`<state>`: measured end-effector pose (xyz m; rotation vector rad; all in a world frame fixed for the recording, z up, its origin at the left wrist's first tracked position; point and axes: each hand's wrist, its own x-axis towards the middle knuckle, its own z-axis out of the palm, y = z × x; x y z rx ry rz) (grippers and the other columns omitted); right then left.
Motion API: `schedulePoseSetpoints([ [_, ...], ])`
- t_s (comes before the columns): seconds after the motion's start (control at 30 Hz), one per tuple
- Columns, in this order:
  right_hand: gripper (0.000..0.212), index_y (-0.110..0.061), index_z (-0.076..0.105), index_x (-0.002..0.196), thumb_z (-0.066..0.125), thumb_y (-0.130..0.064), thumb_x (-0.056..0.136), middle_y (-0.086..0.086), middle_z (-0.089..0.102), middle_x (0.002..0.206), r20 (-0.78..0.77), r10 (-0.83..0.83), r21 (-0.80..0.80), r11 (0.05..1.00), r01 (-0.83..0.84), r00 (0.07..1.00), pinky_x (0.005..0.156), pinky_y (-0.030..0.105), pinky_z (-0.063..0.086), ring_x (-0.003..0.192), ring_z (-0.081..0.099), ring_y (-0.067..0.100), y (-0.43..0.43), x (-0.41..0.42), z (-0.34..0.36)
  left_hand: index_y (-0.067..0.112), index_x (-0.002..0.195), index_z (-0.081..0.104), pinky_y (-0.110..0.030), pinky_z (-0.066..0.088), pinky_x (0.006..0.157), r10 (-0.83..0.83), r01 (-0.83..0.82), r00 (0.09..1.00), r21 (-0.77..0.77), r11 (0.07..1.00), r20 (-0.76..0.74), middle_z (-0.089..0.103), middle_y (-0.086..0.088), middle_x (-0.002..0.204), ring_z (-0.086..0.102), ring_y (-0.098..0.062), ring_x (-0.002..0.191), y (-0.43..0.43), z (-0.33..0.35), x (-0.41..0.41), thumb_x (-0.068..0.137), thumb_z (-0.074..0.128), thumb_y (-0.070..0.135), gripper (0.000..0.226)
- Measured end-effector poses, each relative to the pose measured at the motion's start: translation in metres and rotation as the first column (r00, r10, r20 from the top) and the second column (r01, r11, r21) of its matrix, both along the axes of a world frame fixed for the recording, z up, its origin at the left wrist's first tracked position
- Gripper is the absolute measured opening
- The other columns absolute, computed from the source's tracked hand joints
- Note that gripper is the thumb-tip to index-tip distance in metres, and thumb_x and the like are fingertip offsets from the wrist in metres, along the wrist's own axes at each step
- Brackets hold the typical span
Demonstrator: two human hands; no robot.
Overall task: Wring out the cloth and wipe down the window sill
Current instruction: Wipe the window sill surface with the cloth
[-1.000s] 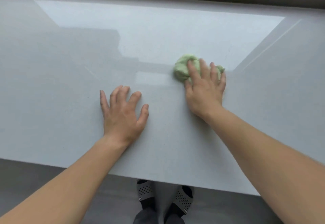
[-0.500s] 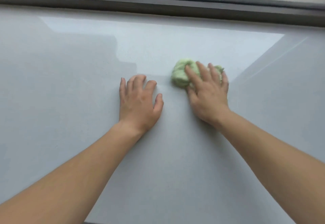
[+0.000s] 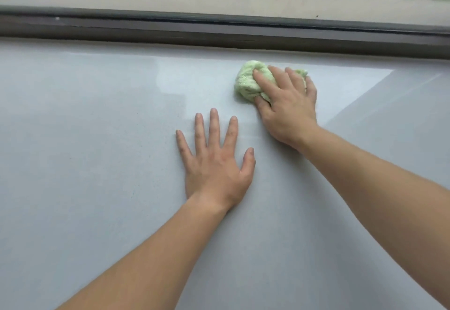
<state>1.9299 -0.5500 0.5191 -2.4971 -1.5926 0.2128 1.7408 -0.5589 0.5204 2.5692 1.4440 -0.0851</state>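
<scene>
A bunched light-green cloth point(image 3: 248, 83) lies on the wide pale grey window sill point(image 3: 97, 139), close to the window frame. My right hand point(image 3: 287, 105) presses down on the cloth, fingers curled over its top and right side, hiding much of it. My left hand point(image 3: 214, 161) rests flat on the sill with fingers spread, a little nearer to me and left of the cloth, holding nothing.
A dark window frame point(image 3: 219, 32) runs along the far edge of the sill, with glass above it showing trees and parked cars outside. A glossy reflection of the window lies across the sill's far half.
Both hands have slid farther across the sill toward the window frame, the right one carrying the cloth with it. My view has tilted up; the sill's near edge and my feet are out of sight.
</scene>
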Motion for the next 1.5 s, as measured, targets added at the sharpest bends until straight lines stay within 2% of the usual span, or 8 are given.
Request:
schedulePoseSetpoints([
  [0.17,0.055,-0.043,0.029,0.149,0.036,-0.051,0.095,-0.006,0.031,0.157,-0.022,0.099,0.007,0.995,-0.099,0.995,0.119,0.049,0.009,0.145,0.022,0.025,0.0,0.067,0.005,0.034,0.157,-0.001,-0.063,-0.007,0.116,-0.019,0.018,1.0,-0.003,1.0,-0.019,-0.013,-0.003,0.166,-0.021,-0.027,0.15,0.002,0.001,-0.002,0.092,0.013,0.064,0.073],
  [0.4,0.059,-0.039,0.033,0.148,0.033,-0.05,0.09,-0.001,0.032,0.156,-0.04,-0.329,0.014,0.944,0.33,0.943,0.116,0.05,0.014,0.143,0.025,0.028,-0.067,0.094,0.008,0.034,0.157,-0.002,-0.064,-0.008,0.116,-0.02,0.02,1.0,-0.018,1.0,-0.023,-0.015,-0.003,0.166,-0.022,-0.026,0.15,0.002,0.001,-0.002,0.092,0.012,0.064,0.073],
  [0.57,0.059,-0.042,0.031,0.149,0.028,-0.053,0.092,-0.004,0.027,0.161,-0.045,0.042,-0.042,0.998,-0.043,0.998,0.119,0.049,0.009,0.149,0.018,0.025,-0.104,0.066,0.006,0.034,0.157,-0.002,-0.063,-0.007,0.116,-0.015,0.015,1.0,-0.015,1.0,-0.019,-0.015,-0.002,0.166,-0.022,-0.025,0.15,0.001,0.001,-0.002,0.092,0.012,0.064,0.073],
  [0.77,0.055,-0.04,0.03,0.15,0.036,-0.045,0.095,-0.002,0.025,0.161,-0.061,-0.415,0.001,0.91,0.416,0.908,0.12,0.051,0.005,0.148,0.016,0.026,-0.083,0.092,0.005,0.035,0.157,0.0,-0.062,-0.008,0.117,-0.009,0.008,1.0,-0.011,1.0,-0.021,-0.013,-0.001,0.166,-0.022,-0.024,0.15,0.001,0.0,-0.001,0.091,0.013,0.064,0.073],
  [1.0,0.057,-0.043,0.028,0.15,0.029,-0.049,0.094,-0.006,0.024,0.162,-0.06,0.103,-0.092,0.99,-0.108,0.993,0.12,0.047,0.003,0.15,0.015,0.024,-0.162,0.02,0.011,0.034,0.157,0.003,-0.062,-0.008,0.117,-0.003,0.003,1.0,-0.012,1.0,-0.004,-0.01,-0.001,0.166,-0.019,-0.024,0.151,0.001,0.001,-0.001,0.091,0.014,0.064,0.073],
  [1.2,0.061,-0.042,0.025,0.151,0.03,-0.048,0.09,-0.005,0.02,0.163,-0.068,-0.414,-0.044,0.91,0.412,0.908,0.12,0.049,0.001,0.15,0.011,0.024,-0.153,0.029,0.009,0.034,0.157,0.008,-0.062,-0.008,0.117,-0.002,0.002,1.0,0.002,1.0,0.02,-0.005,-0.002,0.167,-0.014,-0.024,0.152,0.001,0.001,-0.002,0.091,0.015,0.065,0.073],
  [1.4,0.057,-0.04,0.029,0.15,0.035,-0.046,0.094,-0.003,0.028,0.16,-0.019,0.103,-0.074,0.992,-0.104,0.995,0.119,0.05,0.007,0.149,0.019,0.027,-0.218,-0.036,0.008,0.032,0.156,0.012,-0.064,-0.011,0.116,-0.005,0.005,1.0,-0.009,1.0,0.015,-0.004,-0.004,0.167,-0.013,-0.024,0.152,0.0,0.002,-0.002,0.092,0.017,0.062,0.071],
  [1.5,0.06,-0.041,0.029,0.15,0.034,-0.048,0.091,-0.001,0.031,0.16,0.022,0.009,-0.067,0.998,-0.007,1.0,0.119,0.048,0.011,0.147,0.024,0.028,-0.215,0.014,0.006,0.027,0.152,0.025,-0.067,-0.012,0.114,-0.029,0.03,0.999,-0.008,1.0,0.046,0.002,-0.01,0.166,-0.008,-0.025,0.152,-0.013,0.007,-0.003,0.095,0.024,0.054,0.063],
])
